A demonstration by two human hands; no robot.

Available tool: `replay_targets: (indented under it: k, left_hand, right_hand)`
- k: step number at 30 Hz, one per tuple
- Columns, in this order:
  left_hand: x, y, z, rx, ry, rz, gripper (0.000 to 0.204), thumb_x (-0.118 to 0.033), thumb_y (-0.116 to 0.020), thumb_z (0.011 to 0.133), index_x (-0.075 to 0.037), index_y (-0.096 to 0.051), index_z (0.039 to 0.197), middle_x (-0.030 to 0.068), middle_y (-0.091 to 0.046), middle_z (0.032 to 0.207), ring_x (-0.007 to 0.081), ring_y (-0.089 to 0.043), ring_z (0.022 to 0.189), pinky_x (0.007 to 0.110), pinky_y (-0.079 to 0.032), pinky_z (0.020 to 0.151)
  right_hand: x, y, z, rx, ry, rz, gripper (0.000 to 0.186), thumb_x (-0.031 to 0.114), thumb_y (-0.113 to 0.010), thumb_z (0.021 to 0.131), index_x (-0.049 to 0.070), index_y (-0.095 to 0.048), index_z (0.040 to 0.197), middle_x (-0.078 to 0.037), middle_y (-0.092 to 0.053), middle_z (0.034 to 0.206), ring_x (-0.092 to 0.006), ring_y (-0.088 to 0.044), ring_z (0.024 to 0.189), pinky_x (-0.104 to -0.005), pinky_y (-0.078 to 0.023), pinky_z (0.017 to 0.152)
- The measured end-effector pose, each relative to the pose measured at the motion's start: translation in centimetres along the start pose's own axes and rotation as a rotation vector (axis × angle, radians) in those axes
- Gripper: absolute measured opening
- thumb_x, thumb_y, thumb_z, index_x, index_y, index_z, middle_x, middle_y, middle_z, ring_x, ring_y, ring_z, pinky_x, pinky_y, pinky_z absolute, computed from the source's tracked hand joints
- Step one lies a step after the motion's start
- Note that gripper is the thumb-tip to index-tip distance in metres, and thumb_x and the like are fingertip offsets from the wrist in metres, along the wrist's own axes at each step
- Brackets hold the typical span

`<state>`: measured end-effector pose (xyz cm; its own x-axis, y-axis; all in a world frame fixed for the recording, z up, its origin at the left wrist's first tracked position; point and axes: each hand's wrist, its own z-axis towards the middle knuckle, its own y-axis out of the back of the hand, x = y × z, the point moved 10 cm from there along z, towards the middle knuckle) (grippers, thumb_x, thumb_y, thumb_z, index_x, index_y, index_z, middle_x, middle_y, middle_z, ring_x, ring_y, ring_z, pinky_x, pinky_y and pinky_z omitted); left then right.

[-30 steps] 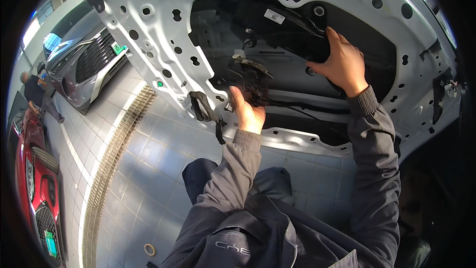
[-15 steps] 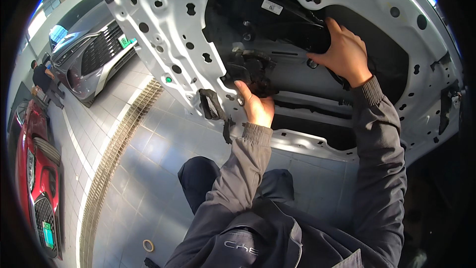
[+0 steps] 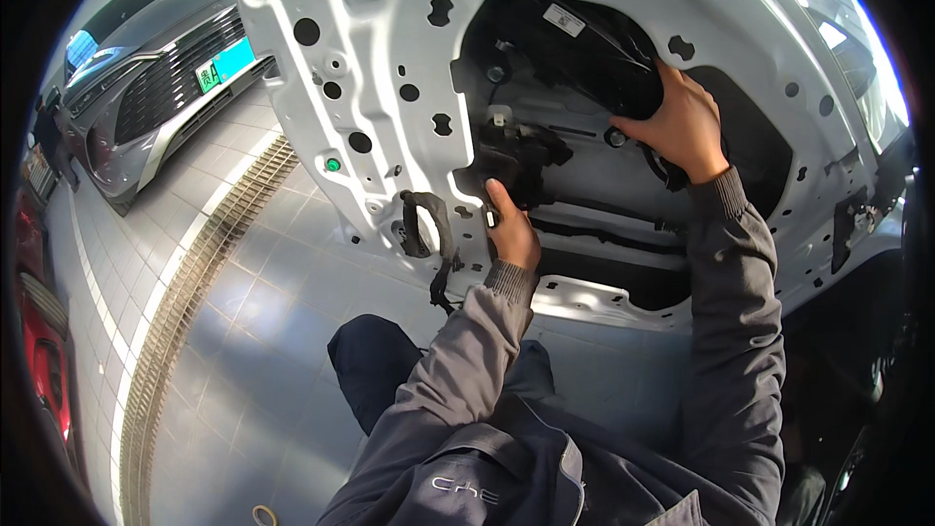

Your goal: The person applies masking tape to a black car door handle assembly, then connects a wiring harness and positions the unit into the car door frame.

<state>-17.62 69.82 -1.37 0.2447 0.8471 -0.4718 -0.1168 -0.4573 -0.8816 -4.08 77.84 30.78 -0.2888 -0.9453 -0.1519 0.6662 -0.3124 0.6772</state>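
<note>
The left hand (image 3: 511, 229) is reaching up into the large opening of the white car door panel (image 3: 390, 58), its fingers closing around a black mechanism (image 3: 516, 156) sitting at the opening's 8 o'clock edge. At 2 o'clock from it, the right hand (image 3: 682, 122) is pressing its curled fingers against a black liner (image 3: 584, 49) inside the cavity. A grey car (image 3: 146, 68) is standing at 10 o'clock on the tiled floor (image 3: 243, 331).

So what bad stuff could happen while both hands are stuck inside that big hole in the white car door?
The cutout's metal edge might scrape a wrist, since both hands reach past it. The left hand is at a black part that could slip and drop inside the door panel if its hold loosens. The right hand presses near dark cables, which might snag or get pinched.
</note>
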Motion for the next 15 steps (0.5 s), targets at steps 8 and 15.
replay_targets:
  k: [8,15]
  left_hand:
    - [0.3,1.4,-0.2,-0.114,-0.004,0.187,0.066,-0.052,-0.046,0.106,0.000,-0.042,0.146,0.0122,-0.055,0.137,0.0193,-0.057,0.118,0.030,-0.050,0.098]
    - [-2.4,-0.1,-2.4,-0.007,-0.332,0.194,0.072,-0.044,-0.046,0.107,-0.022,-0.009,0.164,0.0086,-0.017,0.165,0.0303,-0.027,0.149,0.044,-0.029,0.120]
  right_hand:
    - [-1.0,0.6,0.0,-0.035,0.033,-0.006,0.086,0.041,-0.088,0.063,0.001,-0.056,0.132,-0.019,-0.070,0.108,-0.0374,-0.068,0.101,-0.0433,-0.054,0.088]
    - [-2.2,1.1,-0.3,-0.067,0.043,-0.011,0.089,0.047,-0.087,0.063,0.009,-0.053,0.136,-0.014,-0.071,0.098,-0.0353,-0.070,0.094,-0.0447,-0.055,0.080]
